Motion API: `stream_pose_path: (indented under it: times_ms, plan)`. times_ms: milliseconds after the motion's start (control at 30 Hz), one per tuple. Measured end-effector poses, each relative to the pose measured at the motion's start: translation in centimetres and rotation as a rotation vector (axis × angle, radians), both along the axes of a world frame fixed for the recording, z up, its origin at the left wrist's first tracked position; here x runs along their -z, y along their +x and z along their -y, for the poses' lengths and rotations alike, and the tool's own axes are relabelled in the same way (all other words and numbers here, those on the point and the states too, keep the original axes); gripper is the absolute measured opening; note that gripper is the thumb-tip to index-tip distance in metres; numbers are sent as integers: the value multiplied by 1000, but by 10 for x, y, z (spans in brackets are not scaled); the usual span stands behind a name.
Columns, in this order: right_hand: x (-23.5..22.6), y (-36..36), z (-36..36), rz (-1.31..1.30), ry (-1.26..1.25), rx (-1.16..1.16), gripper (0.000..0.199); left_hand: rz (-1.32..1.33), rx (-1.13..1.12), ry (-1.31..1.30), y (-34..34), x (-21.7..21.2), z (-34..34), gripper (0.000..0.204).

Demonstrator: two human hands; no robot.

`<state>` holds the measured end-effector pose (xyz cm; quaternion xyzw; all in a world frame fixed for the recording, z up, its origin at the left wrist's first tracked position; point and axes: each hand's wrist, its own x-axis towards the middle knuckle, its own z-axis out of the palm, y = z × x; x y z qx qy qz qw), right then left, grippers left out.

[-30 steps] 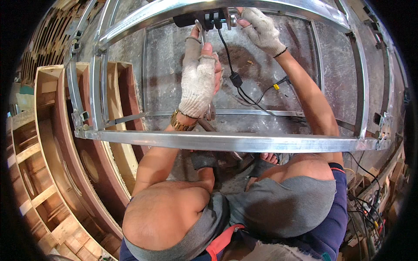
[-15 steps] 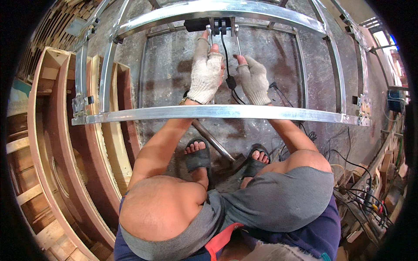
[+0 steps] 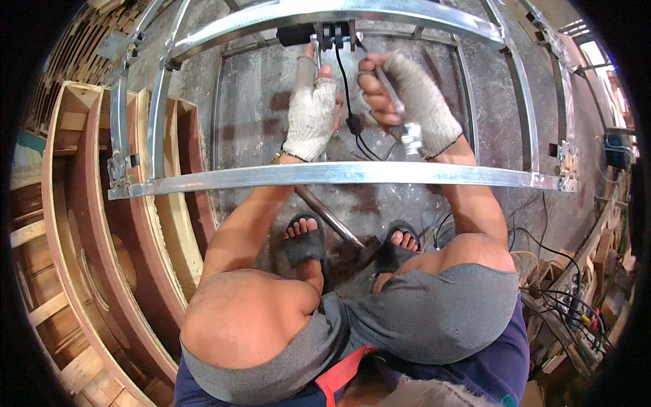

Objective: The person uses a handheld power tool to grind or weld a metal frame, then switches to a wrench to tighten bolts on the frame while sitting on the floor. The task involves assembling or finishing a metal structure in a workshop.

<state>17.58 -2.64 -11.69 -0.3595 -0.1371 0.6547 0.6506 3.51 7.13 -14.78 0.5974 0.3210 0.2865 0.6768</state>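
Note:
A silvery metal frame [image 3: 339, 175] stands over the floor, with a dark cylindrical actuator [image 3: 294, 35] joined to brackets under its far bar. My left hand [image 3: 310, 115], in a fingerless white glove, is closed on a wrench [image 3: 317, 53] whose head is at the bolt left of the bracket. Gloved alike, my right hand [image 3: 424, 95] grips a second wrench [image 3: 393, 93]. This tool slants from the bracket's right side to a blurred, shiny lower end near my wrist. A black cable [image 3: 345, 85] with an inline connector [image 3: 354, 125] hangs between my hands.
Long wooden box sections [image 3: 102, 224] stand at the left. A metal pipe [image 3: 329, 216] lies on the floor near my sandalled feet. Tangled black wires [image 3: 553, 292] and wood scraps are at the right. The frame's near bar crosses over both forearms.
My right hand has shifted right and turned, its fingers now curled by the wrench, whose lower end has come into sight. My left hand keeps its place at the left bolt.

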Motion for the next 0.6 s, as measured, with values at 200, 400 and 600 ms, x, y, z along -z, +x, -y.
stream_pose_path:
  times_ms: [200,400,600]
  plan:
    - [-3,4,4,268,-21,-3,24,20,12,10,1,-4,-1,63]
    - [-3,14,13,1,34,-82,26,19,9,-21,1,-5,0,63]
    - [-6,26,11,-44,142,-45,32,-49,-20,36,0,-5,1,64]
